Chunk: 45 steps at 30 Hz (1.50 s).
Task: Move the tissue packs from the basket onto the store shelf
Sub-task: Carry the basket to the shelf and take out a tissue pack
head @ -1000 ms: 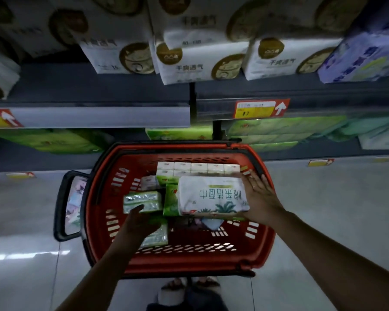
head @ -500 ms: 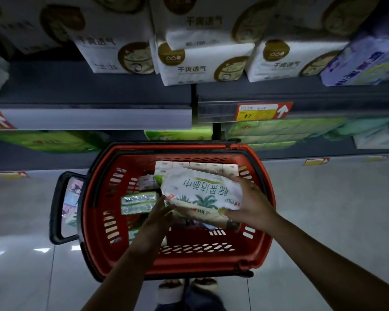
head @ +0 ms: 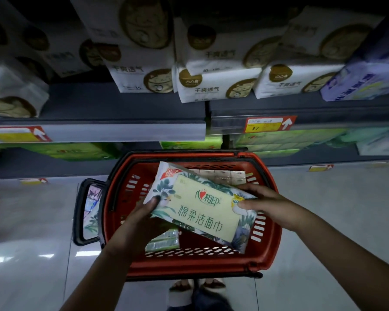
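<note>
Both hands hold one large soft plastic tissue pack with a pale yellow label and green leaf print (head: 200, 204), lifted above the red slotted plastic shopping basket (head: 270, 250) and tilted so its far left corner points toward the shelving. The left hand (head: 142, 218) pinches the pack's near left edge, thumb on top and fingers curled beneath; the right hand (head: 267, 202) clasps the right end, fingertips pressing into the wrapper. Still in the basket are a row of small white tissue packs (head: 220, 175) along the far rim and clear-wrapped green tissue bundles (head: 163, 240) near the front left corner. The dark grey metal store shelf (head: 121, 108) above has bare board at its left half, beside white stacked paper-goods packs (head: 213, 86). The wrapper looks slick and the pack yielding, so a grip by the edges alone could slip or let it sag and drop back into the basket; raising it carelessly might also catch the shelf's front lip or nudge the overhanging white packs off
</note>
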Each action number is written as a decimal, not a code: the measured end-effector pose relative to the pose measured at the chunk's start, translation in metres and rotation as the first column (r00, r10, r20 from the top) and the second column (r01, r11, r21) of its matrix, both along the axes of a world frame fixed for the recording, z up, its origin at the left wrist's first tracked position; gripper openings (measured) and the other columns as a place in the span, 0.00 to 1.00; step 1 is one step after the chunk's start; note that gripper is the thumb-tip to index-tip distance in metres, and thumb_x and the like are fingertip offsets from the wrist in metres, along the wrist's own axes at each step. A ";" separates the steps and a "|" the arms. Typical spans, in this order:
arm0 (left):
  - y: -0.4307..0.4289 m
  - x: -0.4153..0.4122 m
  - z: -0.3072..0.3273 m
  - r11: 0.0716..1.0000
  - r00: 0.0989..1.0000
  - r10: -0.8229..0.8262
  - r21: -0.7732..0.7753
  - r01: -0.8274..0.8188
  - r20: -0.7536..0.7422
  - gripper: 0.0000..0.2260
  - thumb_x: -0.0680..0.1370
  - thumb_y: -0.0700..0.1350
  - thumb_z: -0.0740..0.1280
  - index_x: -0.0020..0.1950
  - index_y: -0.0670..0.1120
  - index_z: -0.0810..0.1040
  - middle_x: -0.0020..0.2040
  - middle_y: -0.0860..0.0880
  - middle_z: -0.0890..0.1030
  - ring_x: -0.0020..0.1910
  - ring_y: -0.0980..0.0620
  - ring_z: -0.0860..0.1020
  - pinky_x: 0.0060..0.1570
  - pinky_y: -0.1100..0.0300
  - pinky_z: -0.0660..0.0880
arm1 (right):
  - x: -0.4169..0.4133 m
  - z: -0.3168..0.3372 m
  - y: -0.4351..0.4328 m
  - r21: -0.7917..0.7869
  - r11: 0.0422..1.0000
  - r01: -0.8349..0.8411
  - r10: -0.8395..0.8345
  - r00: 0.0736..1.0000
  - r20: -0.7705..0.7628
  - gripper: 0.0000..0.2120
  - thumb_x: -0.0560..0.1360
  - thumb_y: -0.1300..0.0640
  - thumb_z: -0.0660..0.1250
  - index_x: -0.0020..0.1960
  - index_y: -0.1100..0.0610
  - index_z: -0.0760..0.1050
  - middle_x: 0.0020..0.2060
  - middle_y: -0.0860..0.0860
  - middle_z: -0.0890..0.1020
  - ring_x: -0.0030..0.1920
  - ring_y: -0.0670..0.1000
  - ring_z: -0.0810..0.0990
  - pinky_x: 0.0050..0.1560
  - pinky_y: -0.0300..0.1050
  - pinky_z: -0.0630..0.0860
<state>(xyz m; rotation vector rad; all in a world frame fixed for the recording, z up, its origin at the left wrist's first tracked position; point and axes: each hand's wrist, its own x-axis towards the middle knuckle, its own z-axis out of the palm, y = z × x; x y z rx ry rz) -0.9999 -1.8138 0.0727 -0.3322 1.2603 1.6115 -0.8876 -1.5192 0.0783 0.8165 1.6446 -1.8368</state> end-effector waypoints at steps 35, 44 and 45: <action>-0.017 0.061 0.457 0.961 0.897 0.271 0.153 -0.231 -0.350 0.47 0.54 0.62 0.80 0.70 0.49 0.71 0.63 0.42 0.79 0.59 0.39 0.79 0.62 0.40 0.72 | 0.062 0.466 -0.089 -0.142 0.799 0.584 -0.581 0.692 -0.428 0.34 0.49 0.33 0.77 0.53 0.38 0.71 0.68 0.44 0.68 0.70 0.50 0.65 0.70 0.53 0.60; -0.027 0.062 0.595 0.894 0.751 0.444 0.294 -0.337 -0.488 0.37 0.59 0.53 0.78 0.66 0.45 0.72 0.55 0.44 0.83 0.52 0.44 0.82 0.52 0.48 0.77 | 0.058 0.601 -0.103 -0.054 0.849 0.526 -0.427 0.623 -0.655 0.41 0.51 0.26 0.71 0.63 0.37 0.71 0.68 0.45 0.71 0.61 0.52 0.74 0.52 0.53 0.69; -0.027 0.063 0.605 0.890 0.745 0.450 0.313 -0.330 -0.493 0.33 0.63 0.50 0.77 0.66 0.46 0.73 0.56 0.44 0.83 0.53 0.44 0.81 0.51 0.49 0.79 | 0.061 0.615 -0.106 -0.066 0.850 0.523 -0.423 0.602 -0.677 0.37 0.54 0.29 0.69 0.62 0.36 0.69 0.66 0.42 0.70 0.64 0.50 0.70 0.59 0.55 0.67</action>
